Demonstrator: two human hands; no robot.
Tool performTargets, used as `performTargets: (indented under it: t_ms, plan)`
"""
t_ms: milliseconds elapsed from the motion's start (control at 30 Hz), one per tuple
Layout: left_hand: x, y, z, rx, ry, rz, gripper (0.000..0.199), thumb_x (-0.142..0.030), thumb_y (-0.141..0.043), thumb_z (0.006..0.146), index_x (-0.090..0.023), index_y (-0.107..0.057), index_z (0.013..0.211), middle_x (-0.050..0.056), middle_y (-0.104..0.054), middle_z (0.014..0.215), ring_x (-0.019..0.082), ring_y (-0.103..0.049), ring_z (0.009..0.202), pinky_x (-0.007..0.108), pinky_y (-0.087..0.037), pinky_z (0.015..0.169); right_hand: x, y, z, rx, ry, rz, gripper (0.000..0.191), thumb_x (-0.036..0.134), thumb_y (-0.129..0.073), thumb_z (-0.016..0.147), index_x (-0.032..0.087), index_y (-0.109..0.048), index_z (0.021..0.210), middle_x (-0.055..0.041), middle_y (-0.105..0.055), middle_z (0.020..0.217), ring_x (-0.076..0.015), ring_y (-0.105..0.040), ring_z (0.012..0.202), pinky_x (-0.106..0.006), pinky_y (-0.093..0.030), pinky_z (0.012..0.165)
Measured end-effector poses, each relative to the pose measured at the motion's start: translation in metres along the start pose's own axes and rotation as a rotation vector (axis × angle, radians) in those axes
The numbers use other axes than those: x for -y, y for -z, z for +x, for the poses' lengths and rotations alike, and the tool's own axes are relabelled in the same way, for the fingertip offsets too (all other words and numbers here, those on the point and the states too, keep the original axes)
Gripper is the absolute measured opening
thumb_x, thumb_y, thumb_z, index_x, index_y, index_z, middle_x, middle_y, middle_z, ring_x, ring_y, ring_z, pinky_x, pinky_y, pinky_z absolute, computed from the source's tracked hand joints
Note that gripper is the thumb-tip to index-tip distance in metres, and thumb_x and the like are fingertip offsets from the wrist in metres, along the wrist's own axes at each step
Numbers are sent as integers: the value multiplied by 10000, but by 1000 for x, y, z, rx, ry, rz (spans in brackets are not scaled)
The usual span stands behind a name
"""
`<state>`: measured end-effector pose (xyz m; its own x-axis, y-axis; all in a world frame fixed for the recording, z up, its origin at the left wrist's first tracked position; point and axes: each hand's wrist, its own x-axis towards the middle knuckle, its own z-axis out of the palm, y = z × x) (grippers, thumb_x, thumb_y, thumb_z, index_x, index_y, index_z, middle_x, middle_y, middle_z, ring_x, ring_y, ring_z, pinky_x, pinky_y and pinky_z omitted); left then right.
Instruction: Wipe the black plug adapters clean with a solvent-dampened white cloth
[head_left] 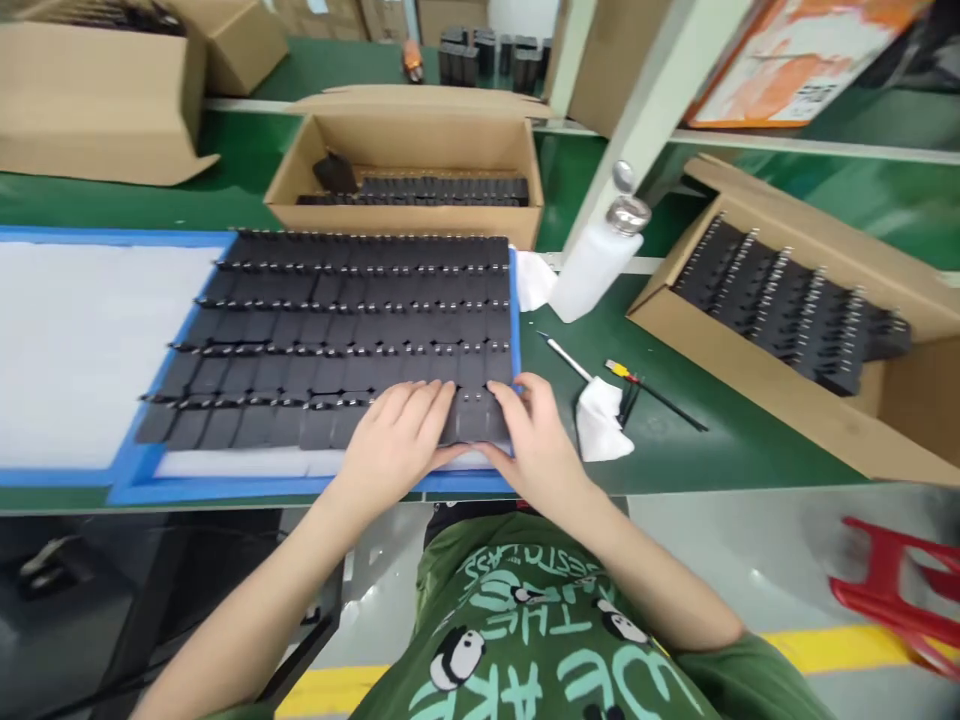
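Rows of black rectangular parts with small shiny metal tips [360, 325] lie side by side on a white sheet with a blue border [187, 488]. My left hand [397, 440] and my right hand [536, 440] hold parts at the right end of the nearest row. On both hands the fingers press on the far, upper edge and the thumb lies along the near edge. The thumbs almost meet in front of the parts [471, 420]. My hands hide some of the neighbouring parts and part of the blue border.
Behind the sheet stands an open cardboard box [405, 218] with black parts; another box [750, 370] sits at right. Nearby are a white bottle [596, 265], a pen-like tool [564, 357], white wipes [602, 425] and a cable [660, 397]. A red stool [874, 575] stands on the floor.
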<state>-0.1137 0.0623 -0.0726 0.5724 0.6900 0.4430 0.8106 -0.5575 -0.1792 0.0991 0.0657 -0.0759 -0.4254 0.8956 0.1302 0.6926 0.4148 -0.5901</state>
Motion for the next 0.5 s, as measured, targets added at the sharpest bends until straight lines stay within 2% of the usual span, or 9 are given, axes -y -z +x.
performTargets:
  t_ms: [100, 167, 200, 267, 367, 433, 500]
  plan:
    - [0, -3, 3, -4, -31, 51, 622, -566, -566, 953, -34, -579, 1275, 164, -676, 982, 294, -613, 857, 407, -500, 805, 0, 12, -3, 33, 26, 42, 649, 232, -608, 940, 137, -320, 1514, -208, -355, 1437, -295, -509, 1292, -447, -488, 1104]
    - [1, -3, 7, 15, -50, 82, 652, -575, -578, 940, -40, -566, 1312, 162, -656, 958, 291, -589, 816, 403, -480, 754, -10, 29, -12, -13, 5, 27, 681, 298, -563, 977, 172, -238, 1561, -188, -405, 1426, -286, -500, 1306, -456, -489, 1100]
    - [0, -2, 9, 25, -53, 87, 664, -579, -589, 932, -46, -559, 1328, 167, -649, 965, 295, -586, 821, 403, -472, 746, -18, 38, -19, -51, -32, -35, 664, 328, -544, 987, 182, -250, 1565, -183, -445, 1396, -299, -506, 1291, -480, -493, 1086]
    - [-3, 1, 14, 36, -49, 83, 689, -586, -617, 910, -54, -551, 1343, 180, -637, 991, 307, -587, 849, 406, -461, 750, -41, 54, -34, -88, -120, -203, 537, 311, -512, 991, 187, -407, 1504, -178, -531, 1288, -319, -558, 1180, -510, -525, 1009]
    - [-10, 2, 21, 64, -52, 69, 698, -597, -625, 898, -63, -557, 1342, 184, -626, 1019, 315, -583, 882, 412, -462, 771, -85, 72, -54, -21, -163, -320, 381, 162, -429, 959, 161, -650, 1270, -160, -611, 1089, -293, -606, 989, -470, -568, 887]
    - [-13, 1, 24, 84, -46, 52, 643, -595, -606, 911, -91, -587, 1309, 181, -621, 1025, 319, -579, 903, 418, -467, 783, -108, 83, -62, -23, -180, -315, 399, 107, -375, 932, 142, -705, 1155, -153, -626, 988, -284, -604, 930, -462, -570, 864]
    - [-15, -2, 24, 103, -17, 23, 568, -566, -603, 924, -127, -610, 1283, 177, -617, 1035, 321, -580, 927, 418, -468, 788, -116, 90, -64, -73, -215, -327, 422, 113, -328, 943, 129, -712, 1119, -167, -629, 966, -290, -591, 921, -480, -556, 872]
